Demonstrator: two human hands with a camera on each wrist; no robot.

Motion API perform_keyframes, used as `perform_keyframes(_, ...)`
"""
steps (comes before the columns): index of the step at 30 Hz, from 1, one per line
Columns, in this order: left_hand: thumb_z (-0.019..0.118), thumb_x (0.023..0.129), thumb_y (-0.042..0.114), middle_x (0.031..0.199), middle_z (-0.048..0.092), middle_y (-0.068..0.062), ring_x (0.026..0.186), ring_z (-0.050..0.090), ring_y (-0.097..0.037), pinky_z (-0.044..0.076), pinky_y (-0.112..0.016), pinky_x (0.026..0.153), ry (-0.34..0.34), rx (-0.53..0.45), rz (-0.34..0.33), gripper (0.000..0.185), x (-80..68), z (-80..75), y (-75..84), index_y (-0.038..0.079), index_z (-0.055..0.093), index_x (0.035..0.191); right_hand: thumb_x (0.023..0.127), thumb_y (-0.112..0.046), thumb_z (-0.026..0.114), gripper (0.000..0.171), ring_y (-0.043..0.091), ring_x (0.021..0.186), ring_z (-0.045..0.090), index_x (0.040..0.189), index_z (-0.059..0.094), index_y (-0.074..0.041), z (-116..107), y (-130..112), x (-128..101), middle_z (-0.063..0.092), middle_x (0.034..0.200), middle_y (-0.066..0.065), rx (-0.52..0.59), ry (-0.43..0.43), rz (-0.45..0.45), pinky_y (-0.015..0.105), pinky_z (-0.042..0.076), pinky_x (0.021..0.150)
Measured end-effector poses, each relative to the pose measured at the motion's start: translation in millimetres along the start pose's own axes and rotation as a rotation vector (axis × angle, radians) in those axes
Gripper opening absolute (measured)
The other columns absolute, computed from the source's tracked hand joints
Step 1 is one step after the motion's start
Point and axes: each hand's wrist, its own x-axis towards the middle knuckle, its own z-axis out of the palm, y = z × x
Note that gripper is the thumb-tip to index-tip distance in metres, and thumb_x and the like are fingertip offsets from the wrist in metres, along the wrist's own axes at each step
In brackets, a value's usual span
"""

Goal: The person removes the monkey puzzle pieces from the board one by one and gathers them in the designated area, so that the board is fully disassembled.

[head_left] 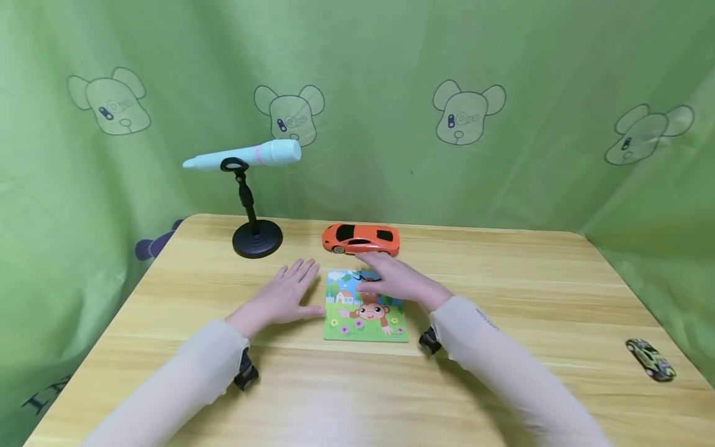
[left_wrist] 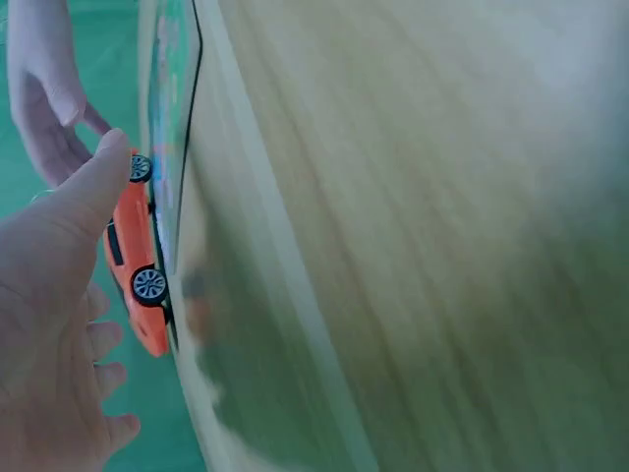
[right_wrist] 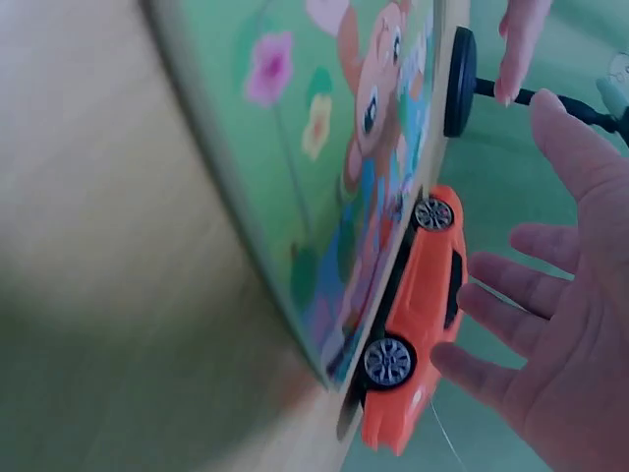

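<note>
A square picture board [head_left: 365, 320] with a cartoon monkey, a house and flowers lies flat on the table. To its left is my left hand [head_left: 285, 298], fingers spread and thumb pointing toward the board's edge; I cannot tell if they touch. My right hand [head_left: 399, 279] hovers over the board's upper right part and hides some of it. In the right wrist view its fingers [right_wrist: 511, 285] are loosely extended with nothing held. Just behind the board stands an orange toy car [head_left: 361, 239], close to the right fingertips. The left wrist view shows the left hand [left_wrist: 59, 295] holding nothing.
A light blue microphone [head_left: 246, 155] rests on a black stand [head_left: 257, 239] at the back left of the wooden table [head_left: 346, 397]. Near the right edge is a small camouflage toy car [head_left: 650, 360]. A green curtain [head_left: 380, 174] hangs behind.
</note>
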Motion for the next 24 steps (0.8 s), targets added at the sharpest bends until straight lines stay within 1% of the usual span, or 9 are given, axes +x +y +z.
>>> perform_keyframes(3, 0.051, 0.084, 0.061, 0.15, 0.014, -0.019, 0.136, 0.012, -0.036, 0.013, -0.052, 0.108, -0.038, 0.003, 0.018, 0.093, 6.8, 1.7, 2.1, -0.001, 0.018, 0.145, 0.085, -0.043, 0.064, 0.074, 0.026, 0.13, 0.031, 0.142, 0.035, -0.007, 3.7, -4.3, 8.7, 0.038, 0.142, 0.01, 0.01, -0.037, 0.027, 0.043, 0.028, 0.105)
perform_keyframes(6, 0.049, 0.084, 0.062, 0.15, 0.014, -0.019, 0.136, 0.012, -0.035, 0.012, -0.052, 0.108, -0.082, 0.011, 0.014, 0.094, 11.6, 4.1, 3.4, -0.001, 0.018, 0.145, 0.084, -0.044, 0.064, 0.072, 0.024, 0.129, 0.034, 0.14, 0.039, -0.006, 8.0, -6.7, 16.6, 0.041, 0.14, 0.009, -0.006, -0.057, 0.033, 0.041, 0.029, 0.105)
perform_keyframes(8, 0.047, 0.084, 0.064, 0.151, 0.013, -0.017, 0.137, 0.011, -0.033, 0.011, -0.05, 0.108, -0.113, 0.017, -0.001, 0.094, 14.0, 5.7, 3.7, 0.0, 0.016, 0.146, 0.083, -0.044, 0.065, 0.07, 0.023, 0.127, 0.038, 0.138, 0.042, -0.006, 11.2, -7.8, 21.5, 0.043, 0.138, 0.009, -0.016, -0.066, 0.031, 0.039, 0.03, 0.104)
perform_keyframes(11, 0.047, 0.084, 0.064, 0.151, 0.013, -0.015, 0.137, 0.011, -0.032, 0.011, -0.05, 0.108, -0.144, 0.008, -0.015, 0.094, 16.9, 7.0, 4.5, 0.001, 0.016, 0.146, 0.082, -0.044, 0.066, 0.068, 0.021, 0.12, 0.045, 0.135, 0.046, -0.007, 15.7, -8.8, 27.8, 0.047, 0.133, 0.009, -0.033, -0.079, 0.03, 0.037, 0.034, 0.101)
perform_keyframes(15, 0.045, 0.084, 0.065, 0.151, 0.013, -0.014, 0.137, 0.012, -0.032, 0.012, -0.051, 0.108, -0.172, 0.007, -0.025, 0.093, 19.2, 7.7, 6.0, 0.002, 0.016, 0.146, 0.08, -0.043, 0.068, 0.064, 0.017, 0.107, 0.052, 0.132, 0.051, -0.009, 20.0, -10.6, 33.9, 0.053, 0.123, 0.007, -0.062, -0.09, 0.028, 0.034, 0.04, 0.095)
perform_keyframes(19, 0.044, 0.085, 0.065, 0.151, 0.013, -0.014, 0.137, 0.012, -0.031, 0.012, -0.051, 0.108, -0.19, 0.015, -0.03, 0.092, 19.8, 7.6, 8.0, 0.002, 0.017, 0.146, 0.08, -0.04, 0.069, 0.061, 0.013, 0.092, 0.052, 0.131, 0.053, -0.01, 22.6, -12.4, 37.9, 0.054, 0.11, 0.004, -0.085, -0.101, -0.002, 0.029, 0.044, 0.086)
perform_keyframes(24, 0.045, 0.085, 0.064, 0.152, 0.013, -0.011, 0.137, 0.011, -0.029, 0.011, -0.051, 0.108, -0.211, 0.011, -0.034, 0.09, 20.4, 6.4, 10.0, 0.003, 0.017, 0.147, 0.08, -0.038, 0.069, 0.06, 0.011, 0.084, 0.048, 0.131, 0.053, -0.012, 23.0, -14.4, 40.3, 0.052, 0.102, 0.001, -0.09, -0.125, -0.016, 0.026, 0.043, 0.078)
